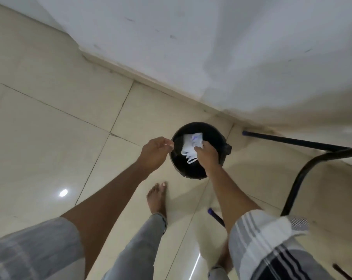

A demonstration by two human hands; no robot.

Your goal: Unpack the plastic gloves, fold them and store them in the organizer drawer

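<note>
Floor (50,122): pale glossy tiles
Bin (199,170): black, standing far right
Foot (157,197): bare, near centre
Frame (296,178): probably a chair, right

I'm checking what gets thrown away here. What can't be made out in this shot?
- Print on the white wrapper: too small and blurred, head view.
- Bin bottom: dark, partly covered by the right hand and wrapper.
- Anything in the left hand: fingers pinched, too small to tell.
- Chair: cut off by the right edge.
</note>
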